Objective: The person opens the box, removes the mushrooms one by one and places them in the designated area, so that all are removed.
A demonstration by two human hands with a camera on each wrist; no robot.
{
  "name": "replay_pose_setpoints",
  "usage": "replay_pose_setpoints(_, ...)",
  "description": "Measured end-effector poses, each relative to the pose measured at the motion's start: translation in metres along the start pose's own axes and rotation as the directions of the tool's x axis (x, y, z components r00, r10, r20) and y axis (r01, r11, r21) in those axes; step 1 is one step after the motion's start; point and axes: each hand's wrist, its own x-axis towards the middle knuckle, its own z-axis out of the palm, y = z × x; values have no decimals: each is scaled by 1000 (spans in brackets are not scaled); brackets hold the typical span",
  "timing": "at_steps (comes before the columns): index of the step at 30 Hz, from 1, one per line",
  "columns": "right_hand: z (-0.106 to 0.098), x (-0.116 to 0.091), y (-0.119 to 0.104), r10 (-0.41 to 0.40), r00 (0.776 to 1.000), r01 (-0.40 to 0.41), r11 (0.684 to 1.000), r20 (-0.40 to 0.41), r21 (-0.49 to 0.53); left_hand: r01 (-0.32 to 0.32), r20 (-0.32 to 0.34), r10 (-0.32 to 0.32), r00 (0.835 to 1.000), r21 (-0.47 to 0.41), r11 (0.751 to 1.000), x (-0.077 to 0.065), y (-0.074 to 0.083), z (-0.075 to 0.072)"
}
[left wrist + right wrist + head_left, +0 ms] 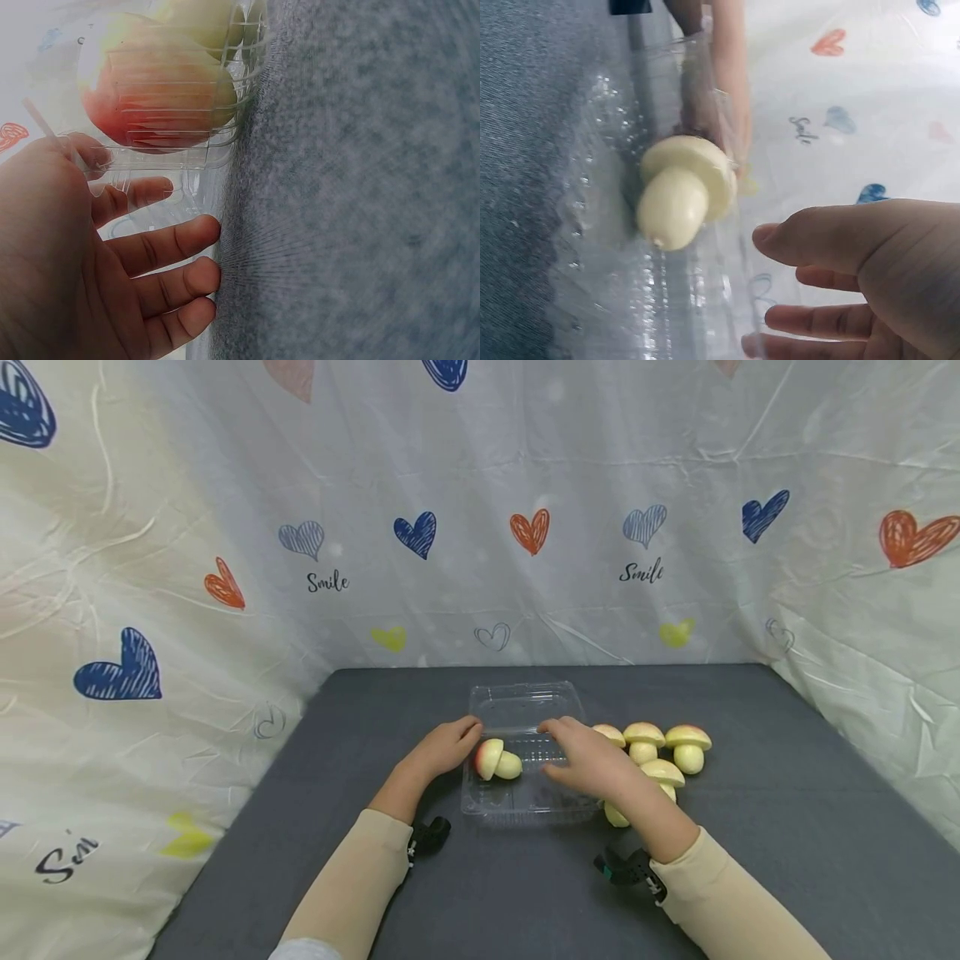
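Observation:
A clear plastic clamshell box (540,802) lies on the dark table with its lid (525,706) laid back at the far side. One toy mushroom (490,760), with a red and pale yellow cap and pale stem, lies on its side at the box's left end. My left hand (446,747) holds the box's left rim; in the left wrist view the thumb (90,154) is at the plastic edge and the fingers (176,244) reach along the outside. Over the box's right side is my right hand (592,756), fingers spread apart, holding nothing.
Several more toy mushrooms (687,747) stand to the right of the box, some partly behind my right forearm. A white sheet (465,585) printed with hearts hangs behind the table and along its sides. Each wrist wears a black camera strap (637,870).

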Motion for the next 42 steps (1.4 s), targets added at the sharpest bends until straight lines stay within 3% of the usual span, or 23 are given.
replay_pose_setpoints(11, 24, 7, -5, -56, 998, 57, 997, -25, 48, 11, 6, -11, 1000, -3, 1000, 1, 0, 1)
replay_pose_setpoints(21, 40, 10, -12, -104, 994, 104, 994, 12, 43, 12, 6, -12, 1000, -7, 1000, 1, 0, -1)
replay_pose_setpoints(30, 45, 12, -12, -120, 990, 108, 984, 80, 139, 9, 6, -9, 1000, -3, 1000, 0, 0, -1)
replay_pose_setpoints(42, 47, 17, -11, -117, 985, 95, 982, 128, 166, 2, 2, -2, 1000, 14, 1000, 0, 1, -2)
